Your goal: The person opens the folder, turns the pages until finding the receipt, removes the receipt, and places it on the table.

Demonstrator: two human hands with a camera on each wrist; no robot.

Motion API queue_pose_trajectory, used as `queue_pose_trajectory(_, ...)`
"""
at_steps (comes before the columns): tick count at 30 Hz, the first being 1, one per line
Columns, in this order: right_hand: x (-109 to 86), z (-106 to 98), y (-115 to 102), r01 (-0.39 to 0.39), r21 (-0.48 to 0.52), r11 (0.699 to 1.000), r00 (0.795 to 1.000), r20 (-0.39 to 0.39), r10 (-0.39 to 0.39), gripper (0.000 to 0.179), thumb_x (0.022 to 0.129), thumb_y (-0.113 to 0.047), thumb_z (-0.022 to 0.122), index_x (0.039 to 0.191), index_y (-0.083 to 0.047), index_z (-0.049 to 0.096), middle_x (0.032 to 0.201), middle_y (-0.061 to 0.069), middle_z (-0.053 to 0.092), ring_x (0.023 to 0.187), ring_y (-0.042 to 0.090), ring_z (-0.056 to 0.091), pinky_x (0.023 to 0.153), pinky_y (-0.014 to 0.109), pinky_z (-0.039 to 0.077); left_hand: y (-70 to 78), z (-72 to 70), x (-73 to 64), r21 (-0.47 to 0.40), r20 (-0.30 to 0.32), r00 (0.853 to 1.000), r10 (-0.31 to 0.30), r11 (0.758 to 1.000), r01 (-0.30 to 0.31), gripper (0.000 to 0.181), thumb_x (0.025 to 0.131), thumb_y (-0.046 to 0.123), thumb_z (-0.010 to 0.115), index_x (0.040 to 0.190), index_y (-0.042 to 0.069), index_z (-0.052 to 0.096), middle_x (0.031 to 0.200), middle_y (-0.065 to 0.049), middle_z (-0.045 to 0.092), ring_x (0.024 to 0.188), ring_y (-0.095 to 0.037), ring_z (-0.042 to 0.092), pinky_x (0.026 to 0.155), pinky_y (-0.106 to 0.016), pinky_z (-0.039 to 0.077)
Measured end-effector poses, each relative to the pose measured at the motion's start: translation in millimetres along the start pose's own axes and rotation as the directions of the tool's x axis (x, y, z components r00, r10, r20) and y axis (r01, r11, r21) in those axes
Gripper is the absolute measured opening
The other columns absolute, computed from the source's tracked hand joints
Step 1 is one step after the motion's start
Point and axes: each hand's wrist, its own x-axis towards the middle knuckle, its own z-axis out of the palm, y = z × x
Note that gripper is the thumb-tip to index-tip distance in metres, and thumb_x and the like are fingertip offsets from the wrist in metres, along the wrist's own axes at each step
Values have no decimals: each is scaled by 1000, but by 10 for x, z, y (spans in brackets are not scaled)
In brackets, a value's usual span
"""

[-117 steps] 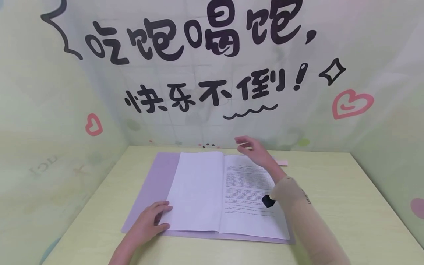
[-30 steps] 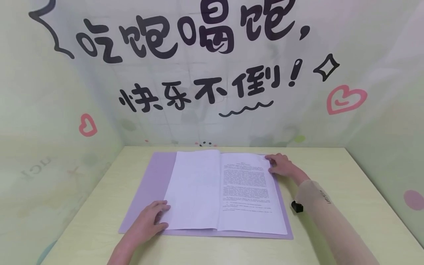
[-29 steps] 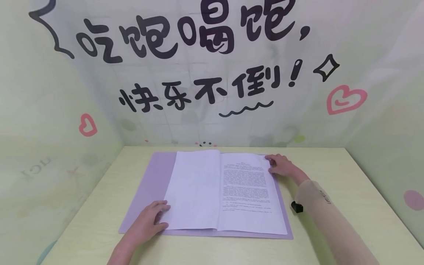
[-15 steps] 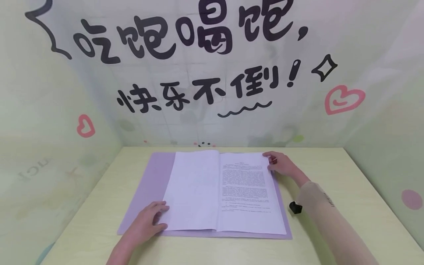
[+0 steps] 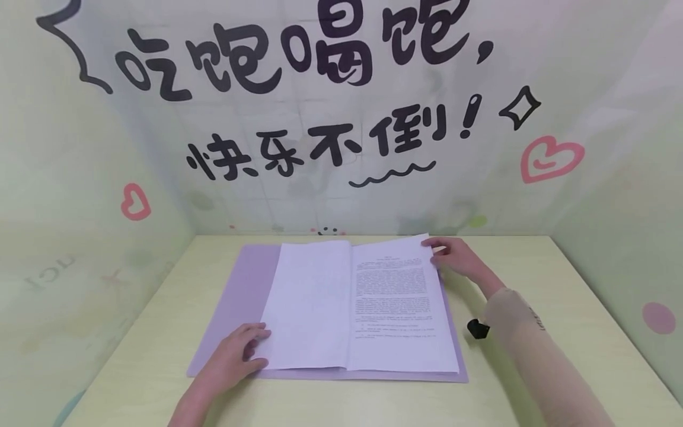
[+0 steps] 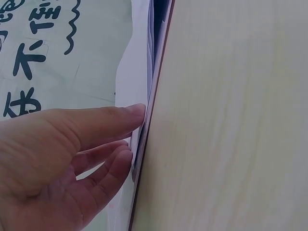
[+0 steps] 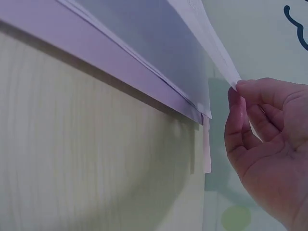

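Observation:
An open booklet with a purple cover point(image 5: 242, 296) lies on the table, its left page point(image 5: 309, 302) blank and its right page point(image 5: 392, 296) printed. My right hand point(image 5: 460, 258) pinches the far right corner of the printed page between thumb and fingers. The right wrist view shows that corner raised off the sheets beneath, with the right hand point(image 7: 269, 130) at its tip. My left hand point(image 5: 232, 356) rests at the near left edge of the blank page, fingers loosely bent. In the left wrist view the left thumb and fingertips point(image 6: 126, 166) touch the page edge.
A pale wooden table point(image 5: 539, 284) carries the booklet. A printed backdrop point(image 5: 320, 196) with large black characters stands right behind it. A pink tab point(image 7: 207, 149) sticks out from the booklet's far corner. A small black object point(image 5: 477, 328) sits by the right sleeve.
My right hand came from above the booklet to the far right page corner, gripped it and has raised it slightly. The left hand has stayed in place.

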Motion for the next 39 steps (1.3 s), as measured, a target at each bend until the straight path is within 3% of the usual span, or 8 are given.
queue_pose_trajectory(13, 125, -245, -175, -9, -12, 1000, 998, 58, 10, 39, 96, -21, 62, 134, -9, 60, 131, 19, 62, 109, 29, 61, 92, 39, 49, 25, 2, -3, -1, -13, 1000, 23, 1000, -23, 46, 74, 9, 83, 117, 3, 68, 130, -14, 63, 90, -11, 61, 82, -23, 54)
queue_pose_trajectory(17, 189, -332, -311, 38, 0, 999, 996, 79, -38, 40, 98, -24, 59, 134, -8, 60, 132, 19, 63, 113, 30, 60, 98, 38, 45, 44, -16, 3, 5, -18, 999, 32, 999, -32, 46, 74, 8, 82, 117, 2, 68, 129, -15, 63, 89, -9, 59, 81, -23, 54)
queue_pose_trajectory(23, 280, -399, -530, 134, 63, 989, 986, 95, -139, 36, 100, -17, 54, 134, -4, 59, 136, 19, 61, 119, 30, 58, 101, 35, 45, 50, -38, 19, 15, -25, 998, 56, 998, -55, 46, 75, 8, 82, 118, 2, 68, 129, -14, 63, 88, -9, 59, 80, -22, 53)
queue_pose_trajectory(33, 463, -297, -817, 172, 21, 985, 983, 63, -173, 38, 95, -16, 65, 132, -12, 63, 121, 13, 66, 110, 24, 59, 90, 25, 50, 19, -9, 24, 24, -17, 998, 54, 998, -53, 46, 74, 9, 82, 118, 2, 67, 129, -15, 63, 91, -12, 60, 82, -24, 54)
queue_pose_trajectory(39, 586, -168, -985, 187, 48, 981, 981, 39, -188, 37, 94, -19, 67, 130, -13, 64, 121, 11, 66, 111, 23, 59, 92, 30, 50, 21, -16, 23, -7, -6, 999, 42, 999, -42, 46, 74, 8, 83, 117, 1, 68, 128, -14, 62, 90, -12, 59, 81, -22, 54)
